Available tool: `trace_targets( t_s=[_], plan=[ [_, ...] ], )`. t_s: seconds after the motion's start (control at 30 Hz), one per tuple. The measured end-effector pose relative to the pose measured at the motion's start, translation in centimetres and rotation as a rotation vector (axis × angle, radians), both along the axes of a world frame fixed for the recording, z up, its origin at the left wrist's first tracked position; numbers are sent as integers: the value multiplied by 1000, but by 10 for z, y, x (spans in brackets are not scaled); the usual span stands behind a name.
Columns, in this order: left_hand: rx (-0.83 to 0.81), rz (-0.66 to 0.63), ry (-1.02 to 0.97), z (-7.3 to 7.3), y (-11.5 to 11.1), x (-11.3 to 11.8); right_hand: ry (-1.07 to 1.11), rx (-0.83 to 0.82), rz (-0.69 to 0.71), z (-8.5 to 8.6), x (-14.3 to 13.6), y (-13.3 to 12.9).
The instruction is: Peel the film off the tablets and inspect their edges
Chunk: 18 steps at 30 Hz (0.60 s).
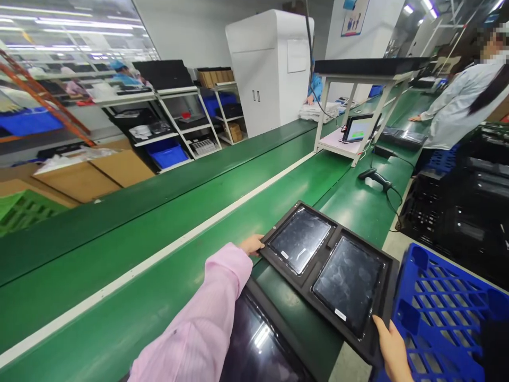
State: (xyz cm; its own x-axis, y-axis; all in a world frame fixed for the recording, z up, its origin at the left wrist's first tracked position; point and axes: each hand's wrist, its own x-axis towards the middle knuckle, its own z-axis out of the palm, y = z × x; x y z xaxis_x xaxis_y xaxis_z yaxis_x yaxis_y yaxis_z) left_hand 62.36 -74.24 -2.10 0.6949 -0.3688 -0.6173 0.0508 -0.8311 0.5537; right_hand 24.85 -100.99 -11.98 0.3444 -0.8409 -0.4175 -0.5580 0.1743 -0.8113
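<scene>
Can read no lettering; can see white labels on two glossy screens between left hand and right hand, too small to decipher.

The bottom edge cuts off the nearer tray; the white labels are illegibly small
</scene>
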Motion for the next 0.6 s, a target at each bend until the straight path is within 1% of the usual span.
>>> trace_targets(
  t_s=[0.07,0.13,0.2,0.27,0.37,0.43,0.47,0.5,0.53,0.6],
  plan=[
    [-42,46,-12,-1,-8,5,80,-31,9,-2,-1,4],
    [-62,80,-23,-1,-15,9,148,-67,25,-1,1,7],
    [-71,112,-51,4,-18,10,197,-96,39,3,4,7],
    [-81,157,-111,14,-20,8,227,-103,64,6,8,7],
    [-110,248,-245,41,-22,-6,201,-81,78,6,12,6],
    [-161,293,-328,62,-21,-28,114,-50,70,4,14,6],
    [-200,298,-360,73,-17,-45,64,-35,79,4,15,6],
    [-247,291,-381,85,-12,-67,28,-40,92,5,15,6],
    [-302,269,-393,98,-4,-94,7,-70,103,8,16,5],
    [-409,201,-367,127,20,-162,28,-183,109,19,20,3]
  ],
)
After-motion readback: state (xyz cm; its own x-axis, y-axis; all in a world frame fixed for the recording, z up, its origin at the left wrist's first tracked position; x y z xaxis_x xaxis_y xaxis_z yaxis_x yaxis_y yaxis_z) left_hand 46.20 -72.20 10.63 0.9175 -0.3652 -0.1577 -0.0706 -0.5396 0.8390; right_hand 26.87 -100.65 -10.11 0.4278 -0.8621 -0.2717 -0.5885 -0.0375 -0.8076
